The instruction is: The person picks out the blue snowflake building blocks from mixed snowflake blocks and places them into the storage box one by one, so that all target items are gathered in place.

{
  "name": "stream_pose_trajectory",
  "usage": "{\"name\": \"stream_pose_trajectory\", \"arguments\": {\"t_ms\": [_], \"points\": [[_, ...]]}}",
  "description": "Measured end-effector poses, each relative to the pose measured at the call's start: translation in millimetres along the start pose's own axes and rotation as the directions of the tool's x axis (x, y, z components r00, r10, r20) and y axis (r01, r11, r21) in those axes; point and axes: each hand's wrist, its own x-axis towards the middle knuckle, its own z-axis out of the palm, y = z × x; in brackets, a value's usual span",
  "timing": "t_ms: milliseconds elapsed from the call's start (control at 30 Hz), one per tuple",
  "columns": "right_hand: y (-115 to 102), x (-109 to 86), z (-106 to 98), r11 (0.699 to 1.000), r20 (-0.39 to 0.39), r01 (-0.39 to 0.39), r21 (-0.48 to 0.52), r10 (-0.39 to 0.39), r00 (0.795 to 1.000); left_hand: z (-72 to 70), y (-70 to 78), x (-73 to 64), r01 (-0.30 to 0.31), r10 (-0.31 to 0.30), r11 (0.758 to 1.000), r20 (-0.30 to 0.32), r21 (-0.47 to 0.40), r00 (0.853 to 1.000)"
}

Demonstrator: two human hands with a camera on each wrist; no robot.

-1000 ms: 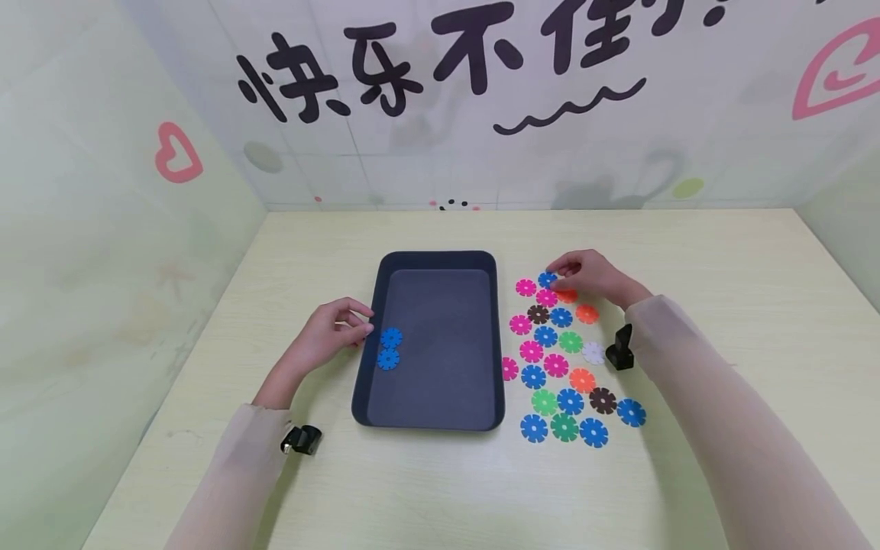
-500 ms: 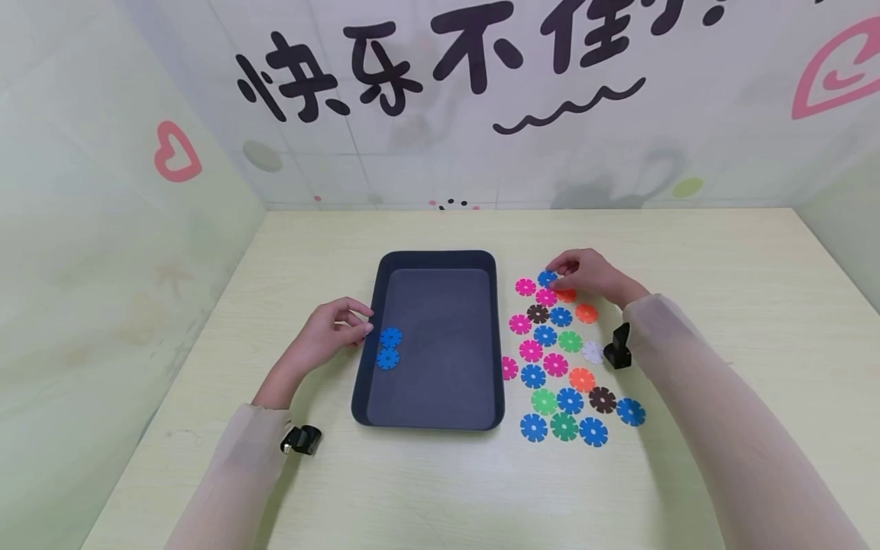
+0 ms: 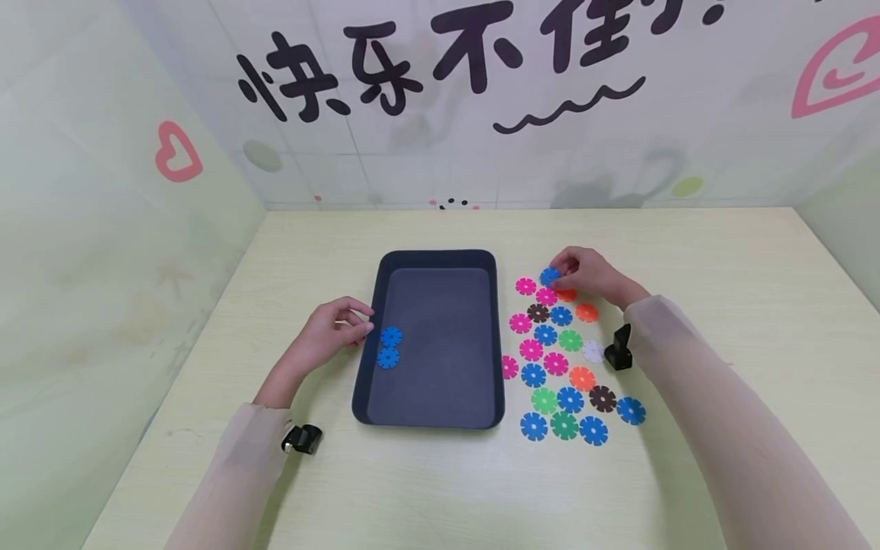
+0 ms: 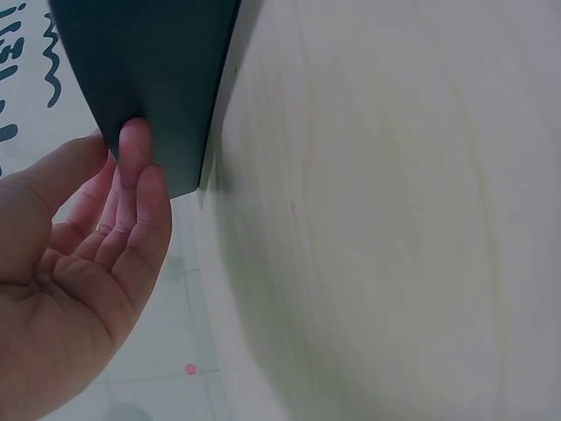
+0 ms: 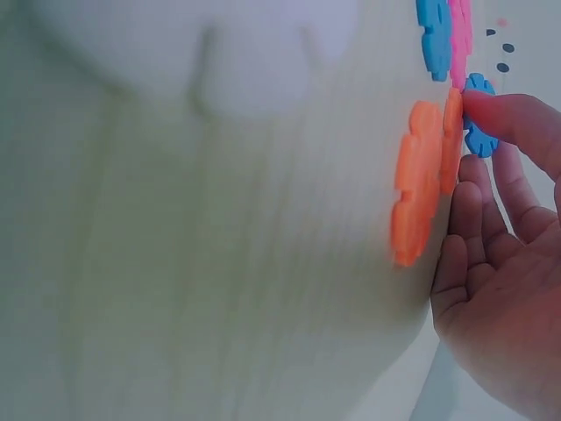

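Observation:
In the head view, my right hand [image 3: 587,275] pinches a blue notched plastic disc [image 3: 549,276] at the far end of a spread of similar discs. The right wrist view shows this blue disc [image 5: 480,118] between thumb and forefinger, close above an orange disc [image 5: 452,140]. My left hand [image 3: 332,332] touches the left side of a dark rectangular tray [image 3: 440,416]; its fingertips [image 4: 136,140] rest against the outer wall in the left wrist view. Two blue discs [image 3: 390,347] lie inside the tray, near that side.
Right of the tray lie several loose discs, among them pink [image 3: 531,350], green [image 3: 570,341], brown [image 3: 603,399], orange [image 3: 582,379] and white [image 3: 593,351]. A pink disc [image 3: 510,367] sits against the tray's right edge. Printed walls [image 3: 412,168] bound the table.
The blue disc in my right hand has shifted slightly up and right, off its former spot. My left hand and the tray have stayed in place.

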Motion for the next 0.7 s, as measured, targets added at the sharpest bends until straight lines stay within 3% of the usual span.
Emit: {"name": "stream_pose_trajectory", "arguments": {"t_ms": [700], "points": [[1.1, 0.7, -4.2, 0.993, -0.028, -0.063, 0.101, 0.066, 0.997, -0.3, -1.4, 1.8, 0.001, -0.001, 1.000, 0.002, -0.004, 1.000]]}}
